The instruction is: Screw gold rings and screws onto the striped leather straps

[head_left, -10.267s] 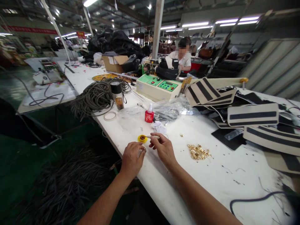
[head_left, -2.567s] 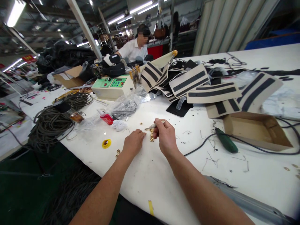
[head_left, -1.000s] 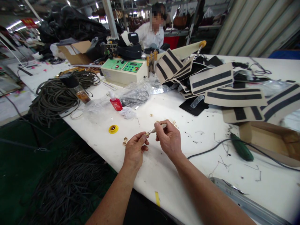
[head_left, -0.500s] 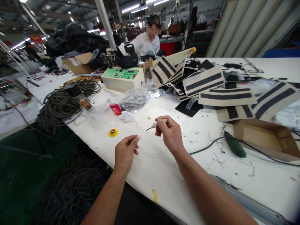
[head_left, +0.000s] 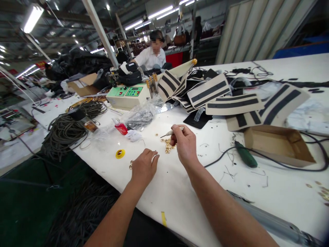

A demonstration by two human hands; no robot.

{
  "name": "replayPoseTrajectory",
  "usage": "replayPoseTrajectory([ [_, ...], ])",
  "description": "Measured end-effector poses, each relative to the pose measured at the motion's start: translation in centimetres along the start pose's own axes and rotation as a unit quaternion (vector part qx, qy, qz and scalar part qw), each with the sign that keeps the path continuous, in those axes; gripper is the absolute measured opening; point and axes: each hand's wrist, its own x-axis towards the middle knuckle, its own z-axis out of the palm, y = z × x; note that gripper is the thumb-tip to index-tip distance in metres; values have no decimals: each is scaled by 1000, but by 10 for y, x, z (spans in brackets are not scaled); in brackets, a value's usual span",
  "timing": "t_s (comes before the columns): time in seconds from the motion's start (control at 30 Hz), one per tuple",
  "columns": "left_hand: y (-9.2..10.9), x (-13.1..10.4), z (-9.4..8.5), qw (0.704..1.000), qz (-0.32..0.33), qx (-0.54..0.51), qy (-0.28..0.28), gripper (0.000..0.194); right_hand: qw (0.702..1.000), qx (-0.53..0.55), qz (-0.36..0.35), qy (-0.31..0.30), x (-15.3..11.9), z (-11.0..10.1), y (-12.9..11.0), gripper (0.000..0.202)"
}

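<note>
My right hand (head_left: 184, 143) is closed around a pale pen-like tool (head_left: 170, 132) whose thin dark tip points left. Just below that tip lies a heap of small gold metal fittings (head_left: 168, 146), partly behind my right fingers. My left hand (head_left: 144, 167) is low over the white table, back upward, with a gap showing between thumb and forefinger; its other fingers are mostly hidden. A few more gold fittings (head_left: 131, 165) lie at its left side. A yellow ring-shaped spool (head_left: 120, 153) is farther left.
A red bottle (head_left: 121, 128) stands near crumpled plastic, behind the spool. Striped panels (head_left: 233, 104) are piled at the back right. An open cardboard box (head_left: 279, 144), a green-handled tool (head_left: 246, 155) and a black cable (head_left: 223, 156) are on the right. A co-worker sits beyond the machine (head_left: 128, 96).
My left hand has turned palm down and lowered toward the table; the small gold piece no longer shows at its fingertips. My right hand keeps the tool, and the gold heap is now visible.
</note>
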Motion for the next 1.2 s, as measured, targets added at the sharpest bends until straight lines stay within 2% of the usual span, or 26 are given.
replayPoseTrajectory([
  [0.13, 25, 24, 28, 998, -16, -10, -54, 27, 1000, 4, 12, 2, 1, -2, -1, 26],
  [0.3, 24, 34, 48, 997, -42, -49, -47, 18, 1000, 4, 23, 4, 3, -3, 1, 27],
  [0.47, 16, 28, 50, 988, -62, -140, -11, 12, 1000, -2, 17, 1, 4, -3, 10, 27],
  [0.6, 10, 13, 36, 966, -112, -233, 23, 19, 1000, -14, 24, -10, 2, -1, 12, 27],
  [0.67, 6, 3, 24, 927, -168, -334, 34, 25, 999, -23, 32, -30, -2, 3, 13, 27],
  [0.7, 4, -2, 18, 890, -202, -408, 41, 27, 998, -29, 36, -44, -4, 6, 14, 27],
  [0.8, -3, -13, 0, 726, -277, -626, 60, 37, 993, -53, 44, -92, -14, 15, 16, 27],
  [0.87, -8, -19, -9, 653, -291, -696, 60, 44, 989, -72, 47, -117, -22, 22, 18, 29],
  [0.97, -15, -26, -15, 598, -293, -744, 49, 46, 984, -100, 41, -142, -32, 30, 19, 29],
  [1.2, -27, -33, -11, 533, -284, -797, 27, 39, 970, -187, -23, -152, -43, 37, 16, 25],
])
